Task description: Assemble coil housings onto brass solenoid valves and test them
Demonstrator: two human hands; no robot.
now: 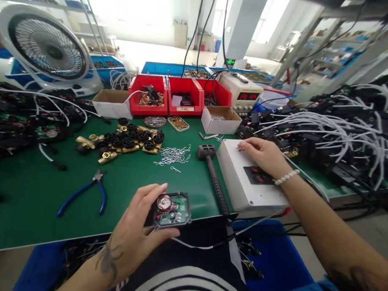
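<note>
My left hand (137, 220) is closed around the edges of a small black-framed electronic module (173, 209). A green circuit board and a round silvery part show in its open face, and a white cable (193, 246) runs from below it. My right hand (263, 155) rests over a light grey box (233, 172) with black and red wire terminals (258, 175) on top. Its fingertips pinch a small switch near the box's far left corner, mostly hidden by the fingers. Left of the box lies a black-handled mallet (214, 176).
Blue-handled cutters (86, 192), metal clips (173, 155) and brass valve fittings (121, 138) lie on the green table (26, 216). Behind are red bins (147, 108), a white carton (214, 123) and a power supply (242, 90). Cabled units (337, 137) pile up right; a fan (51, 47) stands left.
</note>
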